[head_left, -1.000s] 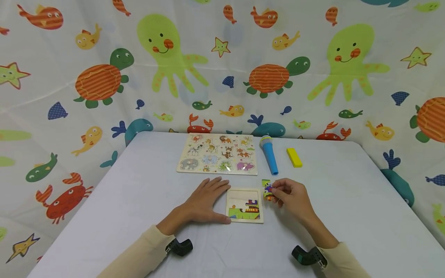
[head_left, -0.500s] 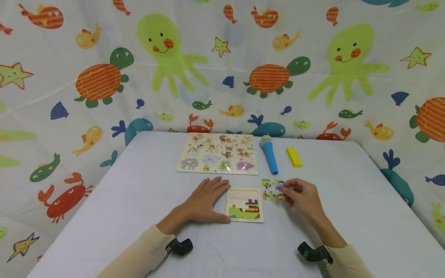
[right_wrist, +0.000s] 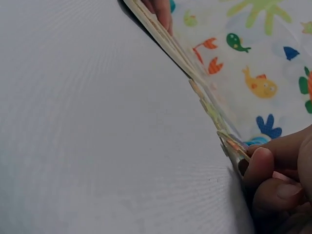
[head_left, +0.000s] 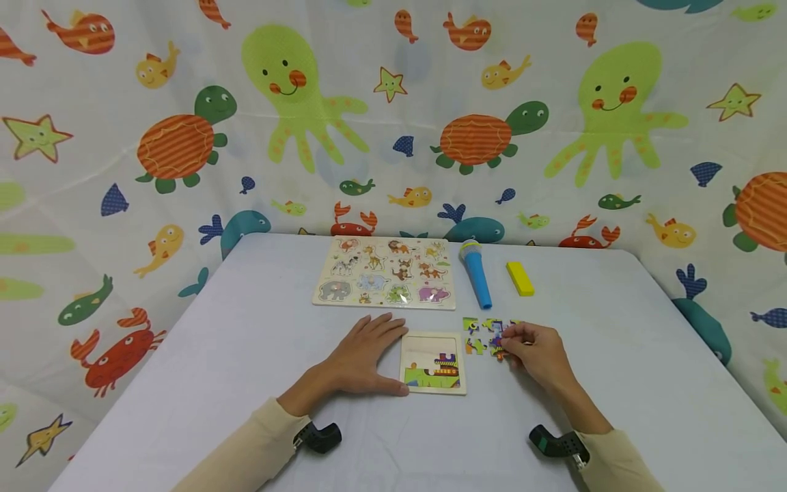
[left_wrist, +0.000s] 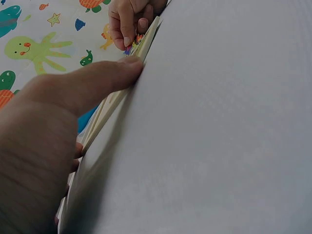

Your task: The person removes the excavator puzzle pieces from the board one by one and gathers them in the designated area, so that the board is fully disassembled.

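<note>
- Head view: a square, pale wooden puzzle tray is lying on a white, wrinkled tablecloth, holding interlocked colourful pieces along its bottom and lower right; bare wood is showing above.
- The left hand, thumb and fingers wide apart, is touching the tray's left side.
- The right hand is pinching a multicoloured piece beside flat, knobbed loose pieces, right of the tray.
- Left wrist view: the left thumb is resting against the tray's thin edge.
- Right wrist view: the right fingertips are gripping narrowly.

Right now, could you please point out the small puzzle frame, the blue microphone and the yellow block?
Small puzzle frame (head_left: 425, 347), head view: bare wood inside its border.
Blue microphone (head_left: 477, 277), head view: middle of its handle.
Yellow block (head_left: 520, 278), head view: middle of its top face.
</note>
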Demonstrator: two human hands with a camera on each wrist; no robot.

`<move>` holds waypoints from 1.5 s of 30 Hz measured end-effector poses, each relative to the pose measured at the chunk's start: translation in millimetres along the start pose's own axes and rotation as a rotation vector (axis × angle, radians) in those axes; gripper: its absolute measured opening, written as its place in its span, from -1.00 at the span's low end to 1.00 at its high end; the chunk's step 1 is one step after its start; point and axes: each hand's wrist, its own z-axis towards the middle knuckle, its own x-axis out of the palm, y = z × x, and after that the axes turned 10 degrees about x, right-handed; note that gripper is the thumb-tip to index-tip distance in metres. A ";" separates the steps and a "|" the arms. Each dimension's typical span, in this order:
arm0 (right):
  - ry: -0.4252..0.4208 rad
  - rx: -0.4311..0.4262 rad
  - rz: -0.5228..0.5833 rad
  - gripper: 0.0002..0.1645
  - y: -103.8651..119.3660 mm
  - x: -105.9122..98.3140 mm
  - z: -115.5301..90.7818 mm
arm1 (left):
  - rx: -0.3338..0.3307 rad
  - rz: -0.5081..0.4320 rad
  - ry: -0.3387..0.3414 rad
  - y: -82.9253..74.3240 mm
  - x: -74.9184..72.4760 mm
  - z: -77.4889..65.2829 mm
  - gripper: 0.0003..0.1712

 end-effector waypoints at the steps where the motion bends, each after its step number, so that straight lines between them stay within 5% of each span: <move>1: -0.001 -0.003 -0.008 -0.84 -1.0 0.3 0.5 | -0.002 0.002 0.003 0.0 0.4 0.0 0.27; 18: -0.070 -0.060 -0.133 -0.88 -1.8 2.8 4.7 | 0.000 0.004 0.006 -0.3 -0.3 1.4 0.28; 45: -0.121 -0.020 -0.096 -0.88 0.9 10.2 0.8 | -0.013 -0.008 0.015 -1.2 -0.8 1.1 0.27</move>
